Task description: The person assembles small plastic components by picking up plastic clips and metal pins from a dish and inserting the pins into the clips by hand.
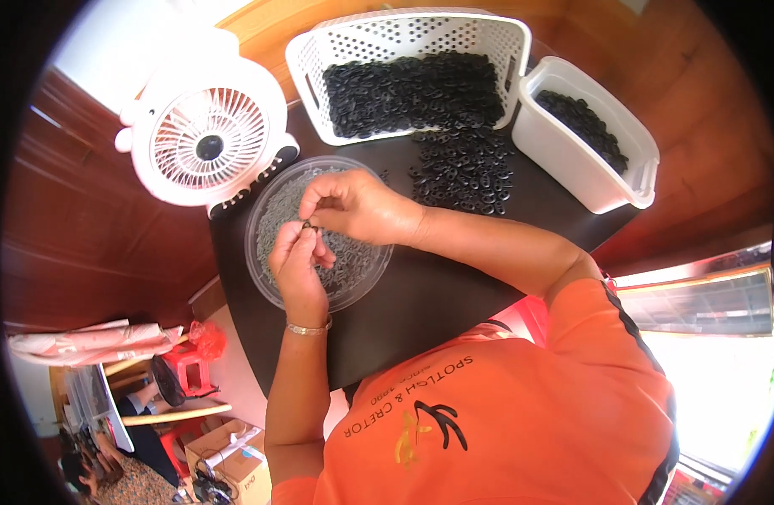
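Note:
Both hands meet over a round clear tub filled with many small grey pieces. Between the thumb and fingers of my left hand is a small dark ring-shaped part. My right hand comes from the right, thumb and forefinger pinched close to that part. Whether its fingertips hold a separate tiny piece cannot be made out. Small black parts with holes lie spread on the dark table, beyond my right forearm.
At the back stands a white perforated basket heaped with black parts. A white bin to its right also holds black parts. A white fan is left of the tub. Another person and a cardboard box show at lower left.

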{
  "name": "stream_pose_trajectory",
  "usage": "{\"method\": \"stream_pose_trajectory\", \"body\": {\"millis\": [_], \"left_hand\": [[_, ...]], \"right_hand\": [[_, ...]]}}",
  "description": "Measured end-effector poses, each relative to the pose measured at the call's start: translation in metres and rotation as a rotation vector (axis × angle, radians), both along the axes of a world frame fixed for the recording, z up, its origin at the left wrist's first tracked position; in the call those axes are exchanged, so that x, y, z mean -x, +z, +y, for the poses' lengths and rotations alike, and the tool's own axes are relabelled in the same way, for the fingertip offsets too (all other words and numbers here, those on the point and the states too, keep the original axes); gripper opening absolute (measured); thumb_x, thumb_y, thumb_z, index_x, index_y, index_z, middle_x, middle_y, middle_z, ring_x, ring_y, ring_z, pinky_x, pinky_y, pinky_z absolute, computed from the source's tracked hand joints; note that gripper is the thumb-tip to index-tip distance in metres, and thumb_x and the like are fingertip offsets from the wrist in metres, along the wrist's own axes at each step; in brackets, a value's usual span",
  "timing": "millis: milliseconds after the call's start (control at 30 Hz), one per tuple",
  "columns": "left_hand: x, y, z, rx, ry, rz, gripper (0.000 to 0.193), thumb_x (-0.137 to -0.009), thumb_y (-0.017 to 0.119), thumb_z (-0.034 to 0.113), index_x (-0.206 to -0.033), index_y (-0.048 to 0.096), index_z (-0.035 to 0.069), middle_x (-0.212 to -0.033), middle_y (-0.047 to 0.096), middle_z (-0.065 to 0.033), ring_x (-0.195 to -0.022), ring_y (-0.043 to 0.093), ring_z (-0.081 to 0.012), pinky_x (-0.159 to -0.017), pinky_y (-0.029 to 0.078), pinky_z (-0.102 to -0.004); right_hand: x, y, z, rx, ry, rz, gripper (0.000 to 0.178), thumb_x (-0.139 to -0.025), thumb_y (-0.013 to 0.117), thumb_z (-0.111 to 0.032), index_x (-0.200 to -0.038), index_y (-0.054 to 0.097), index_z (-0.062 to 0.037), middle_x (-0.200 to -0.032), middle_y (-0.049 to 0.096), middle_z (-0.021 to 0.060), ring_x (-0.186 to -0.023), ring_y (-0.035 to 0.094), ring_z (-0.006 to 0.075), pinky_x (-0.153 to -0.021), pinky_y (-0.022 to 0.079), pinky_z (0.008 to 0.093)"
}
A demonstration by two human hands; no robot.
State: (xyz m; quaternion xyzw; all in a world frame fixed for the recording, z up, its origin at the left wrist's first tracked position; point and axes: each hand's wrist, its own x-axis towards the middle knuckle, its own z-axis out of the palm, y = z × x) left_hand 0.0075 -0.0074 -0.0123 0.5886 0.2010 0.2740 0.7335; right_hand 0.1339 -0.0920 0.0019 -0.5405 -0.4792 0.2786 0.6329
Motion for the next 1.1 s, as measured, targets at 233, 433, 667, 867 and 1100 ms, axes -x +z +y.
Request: {"method": "stream_pose_trajectory", "body": {"millis": [233,433,667,867,1100], "left_hand": [[0.0,0.004,0.003,-0.031,-0.11,0.071,0.013,-0.085,0.048,0.013,-0.079,0.052,0.003,-0.062,0.051,-0.0028,-0.051,0.049,-0.011,-0.046,0.038,-0.0217],[0.004,0.006,0.013,-0.001,-0.061,-0.002,0.012,-0.084,0.046,0.012,-0.078,0.052,0.003,-0.061,0.051,-0.004,-0.05,0.048,-0.0124,-0.046,0.038,-0.0231],[0.005,0.01,0.017,0.039,-0.03,-0.053,0.012,-0.083,0.047,0.013,-0.079,0.052,0.003,-0.061,0.05,-0.0039,-0.051,0.049,-0.0132,-0.046,0.038,-0.0239],[0.006,0.01,0.015,0.036,-0.028,-0.036,0.012,-0.082,0.048,0.014,-0.078,0.052,0.003,-0.061,0.05,-0.004,-0.051,0.049,-0.0136,-0.047,0.039,-0.0239],[0.006,0.01,0.015,0.034,-0.033,-0.062,0.013,-0.081,0.048,0.013,-0.078,0.053,0.002,-0.061,0.051,-0.004,-0.051,0.05,-0.0136,-0.047,0.039,-0.0241]], "right_hand": [[-0.019,0.015,-0.012,0.105,0.083,-0.184,0.007,-0.081,0.062,0.0,-0.088,0.06,0.0007,-0.08,0.062,0.0032,-0.076,0.057,0.0066,-0.068,0.047,0.0228],[-0.06,0.052,-0.037,0.196,-0.344,-0.693,0.016,-0.08,0.061,-0.015,-0.091,0.065,-0.0048,-0.084,0.066,0.0117,-0.078,0.064,0.0212,-0.072,0.05,0.0307],[-0.108,0.029,-0.064,0.633,-0.322,-0.888,0.021,-0.076,0.062,-0.022,-0.09,0.066,-0.0066,-0.084,0.066,0.0111,-0.082,0.063,0.0279,-0.074,0.049,0.0354],[-0.093,0.024,-0.061,0.827,-0.209,-0.985,0.021,-0.07,0.065,-0.024,-0.085,0.068,-0.009,-0.084,0.066,0.0115,-0.083,0.063,0.0293,-0.074,0.049,0.0393],[-0.087,0.015,-0.058,0.892,-0.192,-1.063,0.016,-0.069,0.064,-0.016,-0.082,0.063,-0.0071,-0.078,0.063,0.0127,-0.081,0.061,0.0311,-0.071,0.047,0.0405]]}}
